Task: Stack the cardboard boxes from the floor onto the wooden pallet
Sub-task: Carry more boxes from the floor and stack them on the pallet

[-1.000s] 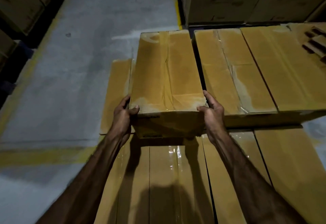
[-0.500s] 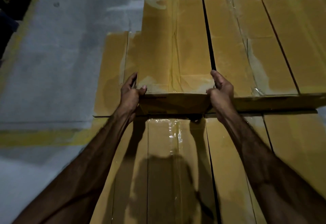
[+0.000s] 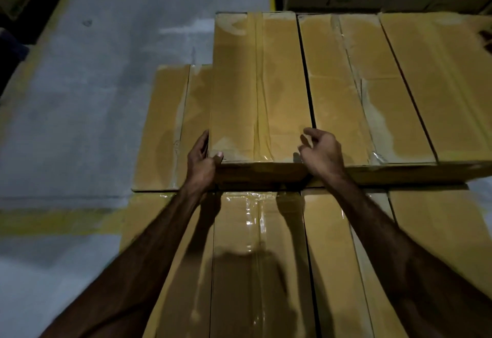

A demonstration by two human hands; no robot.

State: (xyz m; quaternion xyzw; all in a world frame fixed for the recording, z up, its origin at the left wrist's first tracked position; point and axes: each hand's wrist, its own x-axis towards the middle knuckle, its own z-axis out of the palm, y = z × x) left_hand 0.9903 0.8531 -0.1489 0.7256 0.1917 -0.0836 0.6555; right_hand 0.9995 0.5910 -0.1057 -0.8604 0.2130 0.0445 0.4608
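Nearest the camera lies a lower row of taped boxes (image 3: 239,257), their tops glossy, running toward the placed box (image 3: 261,90) — the landmark here. That box sits on the upper layer, its near end just past the far end of the lower row.

At its near left corner the left hand (image 3: 201,163) grips the box, thumb over the top edge and fingers down the left side. At its near right corner the right hand (image 3: 323,152) is off the cardboard, fingers loosely curled and holding nothing, hovering just above the top edge.

Right of the placed box lies a neighbouring box (image 3: 343,92), with a thin dark gap between the two. Left of it a lower box (image 3: 165,127) shows, and the placed box seems to overlap it. Beyond and to the left is the concrete floor (image 3: 106,84). The wooden pallet itself is hidden under the stack.

The risk, as I judge it — with only one hand holding, a pull from the left could skew the box, widening that gap or leaving its left edge overhanging.
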